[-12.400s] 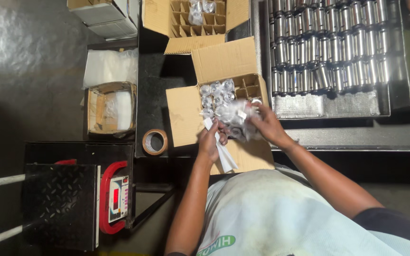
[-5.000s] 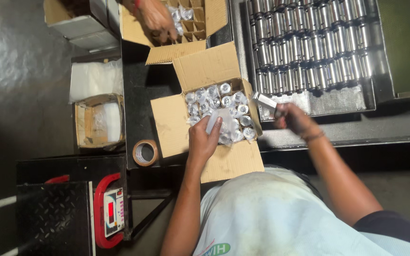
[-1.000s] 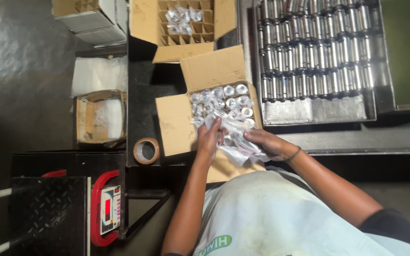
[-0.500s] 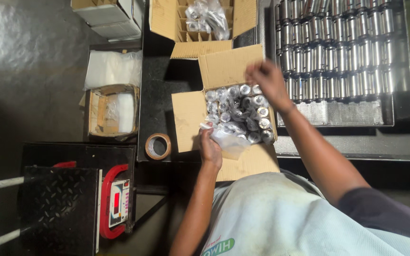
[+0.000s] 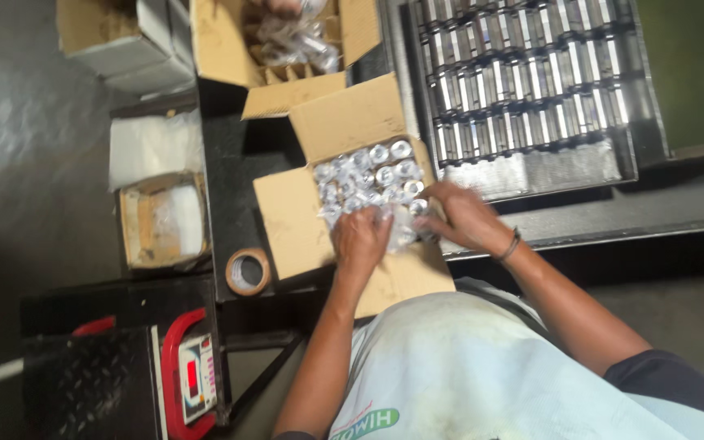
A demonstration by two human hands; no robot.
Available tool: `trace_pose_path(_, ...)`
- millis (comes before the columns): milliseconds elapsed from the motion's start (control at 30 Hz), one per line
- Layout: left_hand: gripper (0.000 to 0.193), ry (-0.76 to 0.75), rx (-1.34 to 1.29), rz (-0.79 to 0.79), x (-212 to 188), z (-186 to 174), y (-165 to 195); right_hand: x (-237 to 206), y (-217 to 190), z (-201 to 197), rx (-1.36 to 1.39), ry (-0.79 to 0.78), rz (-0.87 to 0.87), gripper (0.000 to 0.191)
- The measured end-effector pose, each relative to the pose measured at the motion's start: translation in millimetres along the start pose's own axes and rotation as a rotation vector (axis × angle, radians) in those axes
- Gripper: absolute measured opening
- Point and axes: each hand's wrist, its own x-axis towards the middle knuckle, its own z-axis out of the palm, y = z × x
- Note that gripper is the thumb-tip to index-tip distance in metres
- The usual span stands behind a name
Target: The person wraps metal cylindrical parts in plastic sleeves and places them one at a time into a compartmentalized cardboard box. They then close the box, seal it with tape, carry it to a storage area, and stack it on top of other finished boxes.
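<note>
An open cardboard box sits in front of me, filled with several shiny metal cylinders wrapped in clear plastic. My left hand rests on the near edge of the contents, fingers pressed onto the plastic wrap. My right hand is at the box's right side, fingers curled on a metal piece and the plastic beside it. Motion blur hides the exact grip of both hands.
A metal tray of several rows of metal cylinders lies to the right. A second open box stands behind, with another person's hand in it. A tape roll, a small box and a red-framed scale are on the left.
My right hand has come back from the far flap of the box to its near right side. My left hand has stayed on the plastic at the near edge.
</note>
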Motion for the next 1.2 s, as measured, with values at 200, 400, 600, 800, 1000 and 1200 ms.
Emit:
trace_pose_path(200,0.020,-0.187,-0.135,-0.082,4,-1,46,-5,43,2,0.548,0.192,0.224,0.076)
trace_pose_path(400,0.032,0.105,0.151,-0.142,-1,-45,50,23,222,-56,-0.093,0.386,0.890,0.074)
trace_pose_path(600,0.032,0.067,0.081,-0.078,-7,-25,74,16,238,-62,0.221,0.371,0.913,0.051)
trace_pose_path(800,0.028,0.096,0.058,0.023,0,-16,64,-19,104,-18,1.594,-0.041,0.388,0.042)
trace_pose_path(1000,0.020,-0.208,0.004,0.143,-5,26,35,-5,30,19,0.279,0.218,-0.240,0.027)
trace_pose_path(1200,0.024,0.096,-1.166,-0.569,2,7,-45,35,32,66,1.344,-0.376,0.338,0.036)
